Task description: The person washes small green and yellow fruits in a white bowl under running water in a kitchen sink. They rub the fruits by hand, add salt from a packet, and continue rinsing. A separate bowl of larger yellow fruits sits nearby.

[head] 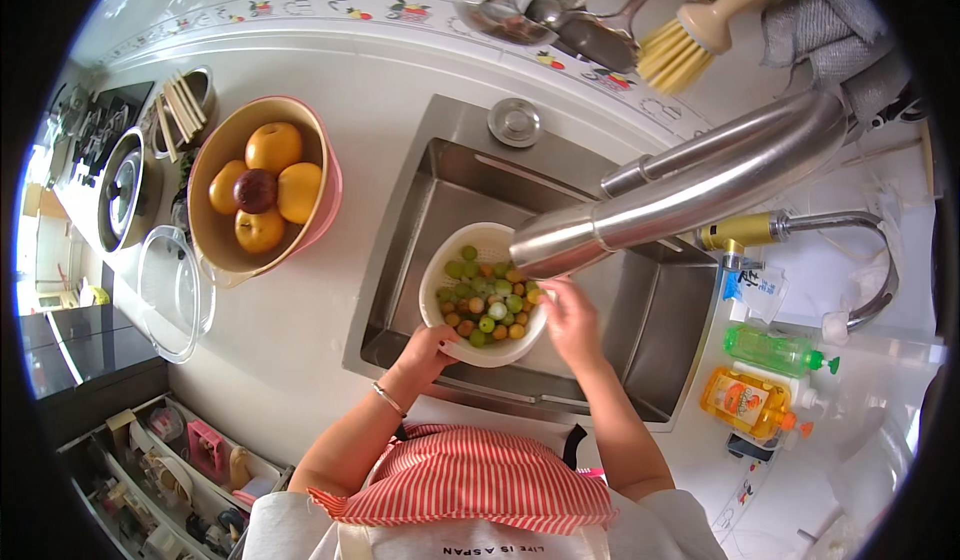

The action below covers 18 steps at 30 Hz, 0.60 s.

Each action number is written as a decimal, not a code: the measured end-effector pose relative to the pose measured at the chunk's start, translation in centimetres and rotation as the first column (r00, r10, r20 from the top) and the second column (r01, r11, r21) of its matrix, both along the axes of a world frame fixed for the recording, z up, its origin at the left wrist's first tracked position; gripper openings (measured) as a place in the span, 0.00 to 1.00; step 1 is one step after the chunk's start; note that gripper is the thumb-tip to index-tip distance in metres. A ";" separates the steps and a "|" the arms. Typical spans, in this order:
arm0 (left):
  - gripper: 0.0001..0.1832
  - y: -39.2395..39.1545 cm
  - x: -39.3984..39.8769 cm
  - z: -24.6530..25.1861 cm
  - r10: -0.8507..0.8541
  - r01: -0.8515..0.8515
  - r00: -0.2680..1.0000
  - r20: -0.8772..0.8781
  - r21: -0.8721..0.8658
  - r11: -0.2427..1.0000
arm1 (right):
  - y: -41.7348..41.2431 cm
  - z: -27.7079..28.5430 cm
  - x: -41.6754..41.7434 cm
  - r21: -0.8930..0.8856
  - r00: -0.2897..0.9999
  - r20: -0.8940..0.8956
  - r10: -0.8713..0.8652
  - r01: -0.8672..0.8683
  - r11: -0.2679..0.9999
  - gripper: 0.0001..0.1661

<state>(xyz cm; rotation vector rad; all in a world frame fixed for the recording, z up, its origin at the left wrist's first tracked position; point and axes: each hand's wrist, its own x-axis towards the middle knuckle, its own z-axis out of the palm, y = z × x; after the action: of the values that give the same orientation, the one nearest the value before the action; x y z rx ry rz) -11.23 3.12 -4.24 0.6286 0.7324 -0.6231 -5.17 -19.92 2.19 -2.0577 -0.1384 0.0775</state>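
Observation:
A white plastic colander point(432, 287) is held over the steel sink point(399, 260), under the curved metal faucet point(559, 241). Inside it lie many loose round fruits point(480, 305), green and amber, which look like grapes. My left hand point(422, 356) grips the colander's rim at the lower left, thumb over the edge. At the right side of the rim is my right hand point(571, 320), its fingers curled against the edge. The faucet hides part of the colander's far right rim. Whether water is running cannot be made out.
To the left stands a pink-and-cream basin point(319, 233) with several yellow-orange fruits and one dark fruit. Beside it are a clear lid point(171, 293) and a lidded pot point(124, 188). Soap bottles point(746, 402) stand right of the sink. Ladles point(510, 19) and a brush point(686, 42) hang above. An open drawer point(180, 462) is lower left.

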 end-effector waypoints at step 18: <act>0.29 0.1 0.3 1.7 0.045 -0.048 0.986 0.158 0.012 0.999 | 6.0 -2.3 1.6 -0.683 0.926 0.025 0.377 -0.259 0.682 0.36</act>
<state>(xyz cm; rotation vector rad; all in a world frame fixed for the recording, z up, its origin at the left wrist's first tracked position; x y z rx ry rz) -10.92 3.24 -2.50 0.6653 0.6025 -0.5187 -3.57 -13.95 -0.06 -2.7502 -0.6665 0.1988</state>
